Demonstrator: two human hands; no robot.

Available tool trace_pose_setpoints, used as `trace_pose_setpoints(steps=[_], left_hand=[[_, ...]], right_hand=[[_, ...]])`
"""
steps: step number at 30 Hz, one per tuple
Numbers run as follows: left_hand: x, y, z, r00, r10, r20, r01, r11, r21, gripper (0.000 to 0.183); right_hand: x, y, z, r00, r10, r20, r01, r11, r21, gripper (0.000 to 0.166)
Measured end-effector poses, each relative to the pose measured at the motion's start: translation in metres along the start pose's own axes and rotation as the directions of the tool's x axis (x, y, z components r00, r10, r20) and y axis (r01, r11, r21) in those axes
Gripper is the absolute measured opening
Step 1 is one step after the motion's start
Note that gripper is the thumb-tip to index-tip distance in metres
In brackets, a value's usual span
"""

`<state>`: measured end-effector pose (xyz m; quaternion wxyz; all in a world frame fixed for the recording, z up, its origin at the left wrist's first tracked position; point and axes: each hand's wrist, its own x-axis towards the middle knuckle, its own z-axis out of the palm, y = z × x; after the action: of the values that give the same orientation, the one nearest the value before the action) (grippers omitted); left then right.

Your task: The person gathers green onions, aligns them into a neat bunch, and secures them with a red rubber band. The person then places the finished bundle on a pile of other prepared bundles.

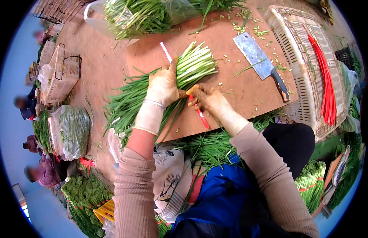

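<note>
A bundle of green garlic chives point(195, 64) lies on a reddish-brown board point(243, 92), its pale cut ends towards the upper right. My left hand point(164, 83) is closed around the bundle, thumb and fingers pressing on its stems. A red and white tie strip point(201, 117) passes beneath the bundle, and its other end point(166, 51) sticks out above. My right hand point(206, 96) pinches the near part of that strip, close to my left thumb. To the right rests a cleaver point(255, 56) with a black and orange handle, a loose green leaf across its blade.
Chives in a plastic bag point(136, 17) stand at the board's far edge. Red strips point(323, 80) lie on an upturned white crate point(294, 59) at right. Loose greens point(213, 145) cover my lap. Several people sit among bundles and crates at left.
</note>
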<state>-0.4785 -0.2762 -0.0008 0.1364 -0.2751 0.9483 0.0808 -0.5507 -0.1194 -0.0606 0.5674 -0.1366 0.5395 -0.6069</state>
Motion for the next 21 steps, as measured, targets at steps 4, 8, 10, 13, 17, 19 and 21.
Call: trace_pose_setpoints(steps=[4, 8, 10, 13, 17, 19, 21], left_hand=[[0.000, 0.001, 0.002, 0.999, 0.004, -0.037, -0.004, 1.000, -0.006, 0.107], [-0.021, 0.004, 0.009, 0.997, 0.078, -0.026, -0.079, 0.996, -0.030, 0.097], [-0.039, 0.013, 0.010, 0.991, 0.121, 0.057, -0.121, 0.993, -0.008, 0.096], [-0.059, 0.019, 0.010, 0.991, 0.123, 0.044, -0.122, 0.992, -0.018, 0.096], [-0.063, 0.010, 0.025, 0.967, 0.223, -0.125, -0.225, 0.974, -0.003, 0.093], [-0.062, 0.009, 0.027, 0.965, 0.221, -0.141, -0.222, 0.975, 0.009, 0.094], [-0.061, 0.010, 0.023, 0.977, 0.192, -0.093, -0.193, 0.981, 0.002, 0.094]], right_hand=[[-0.014, 0.019, -0.013, 0.931, -0.289, 0.223, 0.330, 0.404, -0.853, 0.026], [-0.081, 0.014, -0.004, 0.870, -0.181, 0.459, 0.442, -0.127, -0.888, 0.049], [-0.094, 0.033, -0.010, 0.813, -0.266, 0.519, 0.479, -0.201, -0.854, 0.048], [-0.098, 0.038, -0.013, 0.791, -0.258, 0.555, 0.524, -0.184, -0.832, 0.039], [-0.095, 0.042, -0.008, 0.717, -0.340, 0.609, 0.590, -0.171, -0.790, 0.032], [-0.092, 0.041, -0.006, 0.650, -0.438, 0.621, 0.641, -0.123, -0.758, 0.033], [-0.087, 0.040, 0.000, 0.585, -0.668, 0.460, 0.641, 0.033, -0.767, 0.029]])
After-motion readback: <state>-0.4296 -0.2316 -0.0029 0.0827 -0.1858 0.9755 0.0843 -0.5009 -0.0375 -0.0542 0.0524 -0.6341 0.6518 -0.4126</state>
